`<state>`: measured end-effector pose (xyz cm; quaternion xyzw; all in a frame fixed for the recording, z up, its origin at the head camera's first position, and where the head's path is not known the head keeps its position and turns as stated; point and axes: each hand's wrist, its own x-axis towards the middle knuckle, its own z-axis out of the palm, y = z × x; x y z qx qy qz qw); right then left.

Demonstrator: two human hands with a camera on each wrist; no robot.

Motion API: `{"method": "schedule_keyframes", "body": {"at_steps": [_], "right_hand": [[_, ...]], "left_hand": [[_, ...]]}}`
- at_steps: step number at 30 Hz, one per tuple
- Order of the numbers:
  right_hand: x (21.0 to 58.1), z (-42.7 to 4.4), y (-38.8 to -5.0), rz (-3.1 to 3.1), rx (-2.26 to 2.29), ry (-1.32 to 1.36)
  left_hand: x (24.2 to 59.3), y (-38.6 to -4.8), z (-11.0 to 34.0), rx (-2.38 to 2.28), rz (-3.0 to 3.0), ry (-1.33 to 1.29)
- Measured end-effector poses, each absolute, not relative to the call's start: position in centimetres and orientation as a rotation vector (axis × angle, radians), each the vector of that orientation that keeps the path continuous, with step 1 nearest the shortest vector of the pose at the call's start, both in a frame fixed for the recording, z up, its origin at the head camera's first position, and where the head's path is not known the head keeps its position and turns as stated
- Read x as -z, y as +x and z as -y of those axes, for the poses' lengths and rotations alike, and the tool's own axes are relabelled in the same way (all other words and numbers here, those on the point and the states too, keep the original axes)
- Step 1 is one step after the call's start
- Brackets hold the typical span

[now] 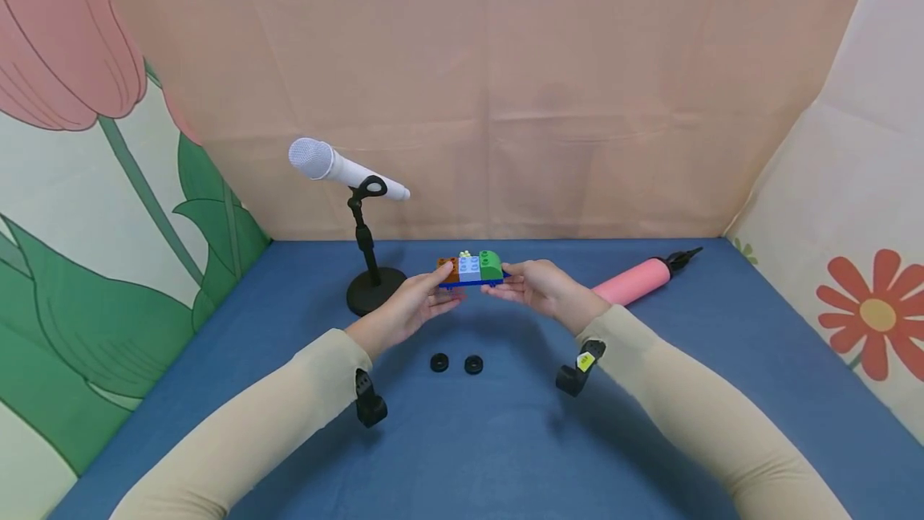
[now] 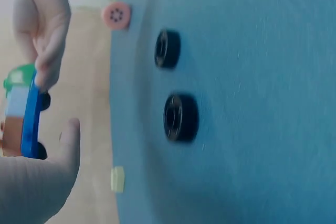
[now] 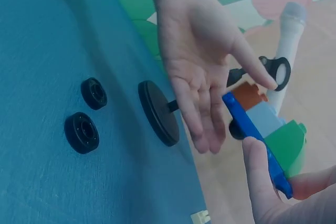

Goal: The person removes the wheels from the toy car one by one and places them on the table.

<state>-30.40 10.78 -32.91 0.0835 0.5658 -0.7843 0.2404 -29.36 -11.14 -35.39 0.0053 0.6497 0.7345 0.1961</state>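
Observation:
A toy block car with a blue base and brown, light blue and green bricks is held above the table. My right hand pinches the base at the green end, with thumb and fingers on opposite sides in the right wrist view. My left hand is at the brown end, its fingers straight and its thumb close to the brown brick; whether it touches is unclear. Black wheels show under the base. Two loose black wheels, one left of the other, lie on the table below the hands.
A white microphone on a black stand is at the back left. A pink cylinder with a black nozzle lies behind my right wrist. A small pale piece sits near the far edge of the blue table.

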Motion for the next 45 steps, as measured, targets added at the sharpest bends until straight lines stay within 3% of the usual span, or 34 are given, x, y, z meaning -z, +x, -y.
{"method": "schedule_keyframes", "body": {"at_steps": [20, 45], "right_hand": [[33.6, -8.9, -28.5, -1.508, 2.154, 0.124], [33.9, -10.4, -28.3, -1.654, 1.909, -0.124]], "left_hand": [[35.1, -28.0, 8.4, -2.403, -1.716, -0.265], [34.9, -27.7, 9.3, -2.244, -1.974, -0.144]]}}
